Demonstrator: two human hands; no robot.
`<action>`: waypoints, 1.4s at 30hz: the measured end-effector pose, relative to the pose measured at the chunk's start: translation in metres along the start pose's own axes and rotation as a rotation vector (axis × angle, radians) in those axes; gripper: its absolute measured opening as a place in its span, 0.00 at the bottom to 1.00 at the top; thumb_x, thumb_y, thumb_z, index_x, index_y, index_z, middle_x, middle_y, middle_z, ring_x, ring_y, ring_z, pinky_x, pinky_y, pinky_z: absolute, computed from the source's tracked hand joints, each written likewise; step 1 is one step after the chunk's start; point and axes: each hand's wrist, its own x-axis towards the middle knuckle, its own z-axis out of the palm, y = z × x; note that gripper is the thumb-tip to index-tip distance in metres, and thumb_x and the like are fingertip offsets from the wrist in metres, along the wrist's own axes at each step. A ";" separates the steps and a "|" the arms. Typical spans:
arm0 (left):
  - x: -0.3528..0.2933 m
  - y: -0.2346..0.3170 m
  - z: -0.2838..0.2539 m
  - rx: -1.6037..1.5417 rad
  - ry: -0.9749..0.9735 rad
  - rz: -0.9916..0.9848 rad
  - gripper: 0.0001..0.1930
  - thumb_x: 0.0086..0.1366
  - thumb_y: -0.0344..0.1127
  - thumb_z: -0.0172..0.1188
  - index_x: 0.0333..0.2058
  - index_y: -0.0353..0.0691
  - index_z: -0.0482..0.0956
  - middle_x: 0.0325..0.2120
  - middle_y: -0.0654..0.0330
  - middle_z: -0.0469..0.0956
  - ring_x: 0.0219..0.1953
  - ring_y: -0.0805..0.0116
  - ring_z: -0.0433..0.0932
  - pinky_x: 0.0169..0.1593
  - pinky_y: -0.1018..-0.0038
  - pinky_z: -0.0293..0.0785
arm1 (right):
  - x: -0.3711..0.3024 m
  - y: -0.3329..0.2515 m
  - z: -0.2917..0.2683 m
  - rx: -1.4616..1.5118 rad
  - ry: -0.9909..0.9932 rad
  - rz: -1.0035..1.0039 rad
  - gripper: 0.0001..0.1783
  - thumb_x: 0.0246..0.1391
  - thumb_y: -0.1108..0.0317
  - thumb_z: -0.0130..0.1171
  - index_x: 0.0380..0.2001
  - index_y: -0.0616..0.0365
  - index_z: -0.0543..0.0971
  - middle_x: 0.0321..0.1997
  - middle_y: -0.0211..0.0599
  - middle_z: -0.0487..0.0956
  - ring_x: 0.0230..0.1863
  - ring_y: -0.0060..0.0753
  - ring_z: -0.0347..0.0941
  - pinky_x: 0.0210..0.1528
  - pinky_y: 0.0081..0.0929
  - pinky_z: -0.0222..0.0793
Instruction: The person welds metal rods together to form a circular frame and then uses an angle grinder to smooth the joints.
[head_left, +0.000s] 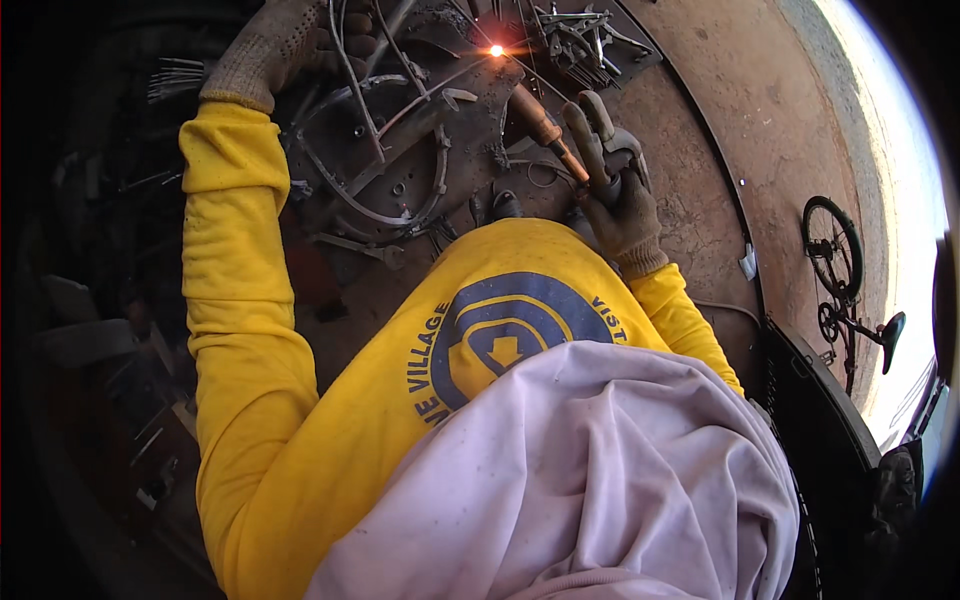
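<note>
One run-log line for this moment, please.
Left hand: gloved, at bent metal rods, grip unclear | Right hand: gloved, gripping torch | Bright glow: just beyond torch's copper-coloured end

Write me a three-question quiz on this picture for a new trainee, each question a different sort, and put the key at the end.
1. Multiple choice. What does the right hand hold?
A) a wrench
B) a copper-tipped torch
C) a wooden mallet

2. True or false. The left hand is bare.

3. Fill in the blank. The bicycle shows toward the ____ side of the picture, while the bright glow is near the top.

Key: 1. B. 2. False: it wears a glove. 3. Right.
</note>
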 end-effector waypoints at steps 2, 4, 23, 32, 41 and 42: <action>-0.005 0.001 0.005 0.034 0.028 0.034 0.22 0.68 0.55 0.61 0.44 0.40 0.82 0.28 0.60 0.79 0.27 0.67 0.79 0.35 0.67 0.80 | 0.000 0.001 0.001 0.001 -0.006 0.007 0.30 0.50 0.52 0.72 0.48 0.63 0.77 0.40 0.59 0.82 0.44 0.63 0.80 0.45 0.46 0.75; 0.004 -0.005 0.004 -0.015 0.035 0.093 0.22 0.67 0.55 0.62 0.43 0.40 0.82 0.27 0.59 0.79 0.26 0.66 0.79 0.34 0.67 0.80 | 0.001 0.001 0.002 -0.013 0.000 -0.026 0.29 0.50 0.53 0.72 0.48 0.64 0.77 0.41 0.60 0.82 0.44 0.64 0.80 0.45 0.46 0.75; 0.028 -0.021 -0.013 -0.024 -0.104 0.050 0.22 0.68 0.55 0.61 0.45 0.41 0.81 0.29 0.60 0.79 0.29 0.67 0.79 0.35 0.67 0.79 | 0.013 -0.017 0.001 0.093 0.174 -0.245 0.26 0.53 0.61 0.71 0.50 0.62 0.74 0.46 0.51 0.80 0.47 0.53 0.79 0.48 0.41 0.73; 0.022 -0.021 -0.019 -0.053 -0.041 -0.024 0.21 0.68 0.53 0.61 0.46 0.39 0.81 0.29 0.60 0.82 0.28 0.65 0.80 0.34 0.66 0.79 | -0.016 0.006 -0.006 0.187 0.108 0.240 0.30 0.52 0.59 0.72 0.53 0.62 0.73 0.44 0.52 0.83 0.45 0.55 0.83 0.44 0.42 0.76; 0.035 -0.063 -0.045 0.032 -0.157 0.077 0.30 0.66 0.59 0.62 0.58 0.44 0.77 0.49 0.61 0.81 0.47 0.65 0.82 0.39 0.69 0.75 | -0.028 0.023 -0.020 0.215 0.177 0.205 0.29 0.51 0.60 0.70 0.54 0.60 0.73 0.43 0.51 0.83 0.44 0.52 0.83 0.46 0.40 0.77; 0.033 -0.064 -0.046 -0.003 -0.149 0.120 0.29 0.66 0.58 0.63 0.56 0.43 0.78 0.47 0.61 0.82 0.45 0.65 0.83 0.37 0.71 0.75 | -0.029 0.030 -0.018 0.236 0.191 0.225 0.30 0.51 0.60 0.70 0.55 0.60 0.74 0.42 0.51 0.83 0.43 0.51 0.83 0.46 0.40 0.77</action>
